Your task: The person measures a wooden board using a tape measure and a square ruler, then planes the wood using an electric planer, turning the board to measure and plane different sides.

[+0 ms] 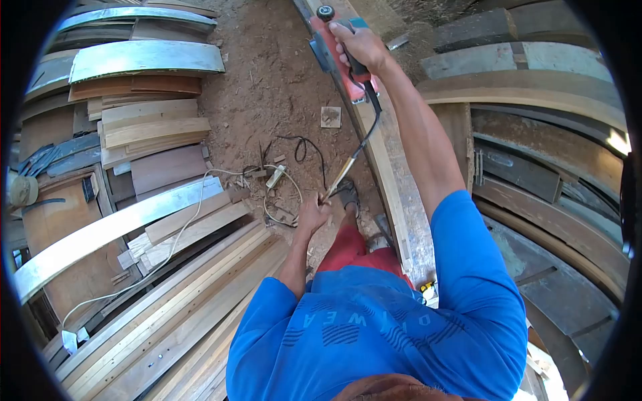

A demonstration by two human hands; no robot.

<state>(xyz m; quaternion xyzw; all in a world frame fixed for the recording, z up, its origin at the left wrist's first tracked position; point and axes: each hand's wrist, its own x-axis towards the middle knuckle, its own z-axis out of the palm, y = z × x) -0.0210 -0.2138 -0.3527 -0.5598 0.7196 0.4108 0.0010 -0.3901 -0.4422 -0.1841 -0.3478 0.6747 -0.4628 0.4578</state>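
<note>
At the top, my right hand (360, 50) is closed around the rear handle of a red electric planer (334, 63). The planer, with a black round knob at its front, rests on a long wooden board (384, 160). From its back runs a dark power cord (369, 136) with a pale yellowish section that looks taped. Lower down and to the left, my left hand (314, 212) is closed on this cord, holding it off to the side of the board. The fingers of my left hand are small and partly hidden in this view.
A white extension socket (275, 176) lies on the dirt floor (261, 100), its white cable (184, 227) trailing left over the timber. Stacked planks (157, 130) fill the left side. More boards (535, 134) lean at the right. A small wood square (330, 117) sits beside the bench.
</note>
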